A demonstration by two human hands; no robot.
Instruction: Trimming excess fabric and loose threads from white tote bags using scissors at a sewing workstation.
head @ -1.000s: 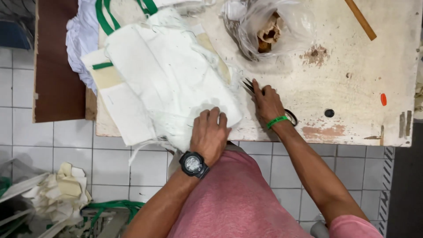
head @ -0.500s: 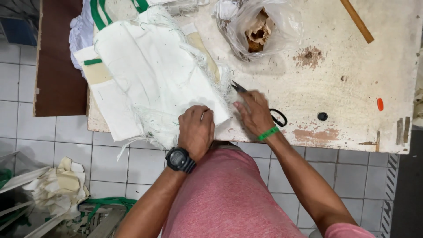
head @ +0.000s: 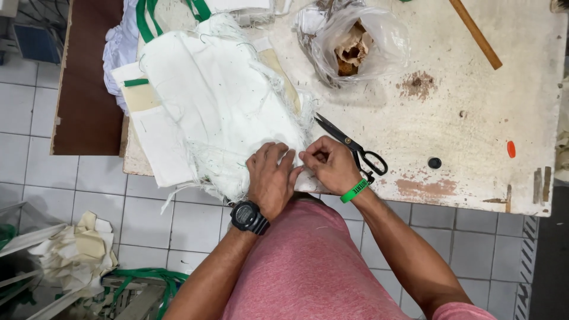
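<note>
1. Since the earlier frame the right hand [head: 332, 165] has left the scissors [head: 351, 145] and come left to meet the left hand [head: 271, 178] at the near corner of the white cloth [head: 219, 101]; the scissors now lie free on the table, just right of that hand, blades pointing far-left.
2. The left hand lies flat on the cloth, fingers spread a little and pressing it down. The right hand's fingers are curled narrow, pinching the cloth's edge beside the left fingertips.
3. The cloth is a frayed pile with loose threads on the near-left part of the table [head: 474, 118], hanging partly over its near edge; green straps [head: 142, 18] show at the far end.
4. The tabletop is worn white paint with brown chipped patches. A clear plastic bag [head: 355, 41] of brown scraps sits far centre, a wooden stick [head: 474, 32] far right, and a small black cap [head: 434, 162] and an orange spot [head: 511, 149] near right.
5. A dark brown board [head: 83, 89] adjoins the table on the left.
6. The floor is pale square tile [head: 71, 201]; cloth offcuts [head: 77, 249] are heaped near left.
</note>
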